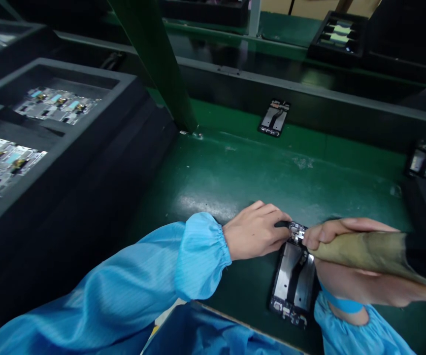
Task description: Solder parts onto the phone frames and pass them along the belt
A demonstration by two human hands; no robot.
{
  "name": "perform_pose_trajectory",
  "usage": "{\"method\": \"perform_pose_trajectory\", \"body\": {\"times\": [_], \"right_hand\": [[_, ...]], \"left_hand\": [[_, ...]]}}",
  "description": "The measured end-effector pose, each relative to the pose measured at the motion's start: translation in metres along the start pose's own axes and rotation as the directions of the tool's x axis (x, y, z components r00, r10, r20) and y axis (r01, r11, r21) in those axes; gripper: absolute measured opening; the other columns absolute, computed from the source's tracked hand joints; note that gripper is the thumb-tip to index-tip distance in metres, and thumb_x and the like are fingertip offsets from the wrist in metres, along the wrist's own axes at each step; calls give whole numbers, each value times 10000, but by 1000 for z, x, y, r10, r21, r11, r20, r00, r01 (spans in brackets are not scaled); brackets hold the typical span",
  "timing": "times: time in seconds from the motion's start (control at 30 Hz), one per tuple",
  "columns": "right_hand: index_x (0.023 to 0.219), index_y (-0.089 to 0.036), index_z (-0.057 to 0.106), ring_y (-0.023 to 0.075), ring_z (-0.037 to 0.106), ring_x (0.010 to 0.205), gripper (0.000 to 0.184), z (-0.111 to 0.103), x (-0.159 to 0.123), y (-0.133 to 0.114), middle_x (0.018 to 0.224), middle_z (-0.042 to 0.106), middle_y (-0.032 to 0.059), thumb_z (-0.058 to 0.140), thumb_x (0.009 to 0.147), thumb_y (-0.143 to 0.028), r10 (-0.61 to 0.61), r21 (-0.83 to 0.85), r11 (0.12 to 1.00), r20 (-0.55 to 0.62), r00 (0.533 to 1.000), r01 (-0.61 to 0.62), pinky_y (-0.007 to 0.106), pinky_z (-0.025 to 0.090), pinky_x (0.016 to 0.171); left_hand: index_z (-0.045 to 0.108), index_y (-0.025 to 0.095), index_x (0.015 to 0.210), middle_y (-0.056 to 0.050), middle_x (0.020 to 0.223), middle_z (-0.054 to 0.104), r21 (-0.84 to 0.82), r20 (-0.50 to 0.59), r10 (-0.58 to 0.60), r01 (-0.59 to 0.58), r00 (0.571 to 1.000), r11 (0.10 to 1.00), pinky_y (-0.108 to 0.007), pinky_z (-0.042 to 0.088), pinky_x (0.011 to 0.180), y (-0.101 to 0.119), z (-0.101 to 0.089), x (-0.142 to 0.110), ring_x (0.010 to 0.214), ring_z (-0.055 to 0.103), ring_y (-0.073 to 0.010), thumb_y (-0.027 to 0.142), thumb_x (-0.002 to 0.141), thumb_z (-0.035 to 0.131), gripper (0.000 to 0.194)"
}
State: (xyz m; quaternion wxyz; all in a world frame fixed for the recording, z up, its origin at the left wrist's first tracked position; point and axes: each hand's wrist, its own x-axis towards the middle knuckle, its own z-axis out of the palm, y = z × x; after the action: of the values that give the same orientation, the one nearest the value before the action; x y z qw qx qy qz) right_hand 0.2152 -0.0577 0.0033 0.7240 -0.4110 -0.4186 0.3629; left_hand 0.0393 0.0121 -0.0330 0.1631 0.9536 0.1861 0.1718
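Note:
An opened phone frame point(293, 282) lies on the green bench near the front edge. My left hand point(255, 230) rests on its top end, fingers curled and pressed against the upper corner. My right hand point(353, 273) is closed round a thick, tapered tan tool point(364, 251), whose tip meets the small parts at the top of the phone frame point(298, 232). Both arms are in blue sleeves.
Dark foam trays point(87, 98) at the left hold several phone frames. Another phone frame point(274, 117) lies at the back of the green mat point(235, 167); one more point(423, 160) sits at the right. A green post point(157, 59) rises behind. A further tray point(340, 35) stands far back.

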Motion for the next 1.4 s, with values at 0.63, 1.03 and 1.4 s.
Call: {"method": "perform_pose_trajectory", "body": {"times": [0.63, 1.03, 1.4], "right_hand": [[944, -212, 622, 203, 492, 428, 667, -55, 36, -6, 611, 541, 4, 502, 848, -862, -262, -150, 963, -306, 915, 225, 349, 426, 375], [926, -205, 601, 184, 498, 405, 633, -40, 28, 6, 598, 542, -9, 516, 860, -829, -82, -93, 994, -309, 947, 56, 324, 423, 389], [961, -182, 639, 191, 530, 417, 536, -42, 24, 11, 646, 583, 18, 519, 946, -704, -97, -103, 992, -257, 961, 72, 315, 430, 369]], "left_hand": [[686, 196, 1158, -83, 1131, 644, 67, 112, 93, -101, 989, 993, -382, 422, 837, 25, 13, 12, 1005, 565, -244, 406, 1005, 644, 262], [664, 161, 1320, -103, 1438, 637, 163, -178, -128, 158, 976, 974, -416, 426, 1168, -58, 46, 136, 1361, 568, -252, 248, 1067, 523, 302], [625, 152, 1266, -180, 1529, 476, 101, -308, -435, 484, 846, 869, -492, 357, 1248, -89, 30, 145, 1488, 404, -321, 364, 983, 673, 357]]}}
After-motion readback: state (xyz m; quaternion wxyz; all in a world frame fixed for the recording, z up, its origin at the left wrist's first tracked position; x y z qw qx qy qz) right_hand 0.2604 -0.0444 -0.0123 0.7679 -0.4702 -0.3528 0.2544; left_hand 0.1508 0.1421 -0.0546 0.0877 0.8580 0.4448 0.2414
